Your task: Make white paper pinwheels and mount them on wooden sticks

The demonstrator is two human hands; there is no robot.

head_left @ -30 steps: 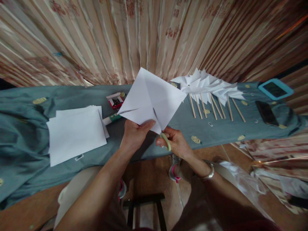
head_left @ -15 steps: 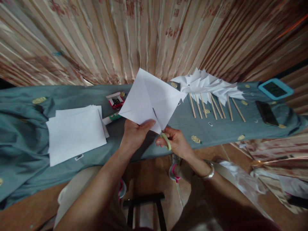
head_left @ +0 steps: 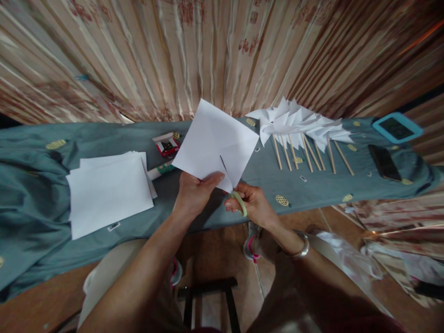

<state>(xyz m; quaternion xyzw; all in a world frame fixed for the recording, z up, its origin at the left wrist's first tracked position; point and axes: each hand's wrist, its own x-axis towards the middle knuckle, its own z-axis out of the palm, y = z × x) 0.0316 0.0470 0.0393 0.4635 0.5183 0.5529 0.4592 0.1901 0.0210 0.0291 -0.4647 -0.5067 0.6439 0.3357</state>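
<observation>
Above the cloth-covered table I hold a square sheet of white paper (head_left: 215, 134), turned corner-down. My left hand (head_left: 194, 192) pinches its lower left edge, thumb on top and fingers underneath. My right hand (head_left: 255, 203) is closed around scissors with pale green handles (head_left: 239, 203). Their dark blade lies along a slit that runs up from the paper's bottom corner towards its middle. Part of the blades is hidden by the sheet and my fingers.
On the left lies a stack of white paper (head_left: 111, 194). Behind it are a small red box (head_left: 167, 145) with dark bits and a glue stick (head_left: 161, 169). At right, several paper pinwheels (head_left: 298, 122) on wooden sticks, a phone (head_left: 384, 163) and a blue-framed device (head_left: 397, 128).
The paper's right and left corners, split into flaps along slits before, now look flat and whole. The scissor blade has closed slightly in the slit. Both hands have barely moved.
</observation>
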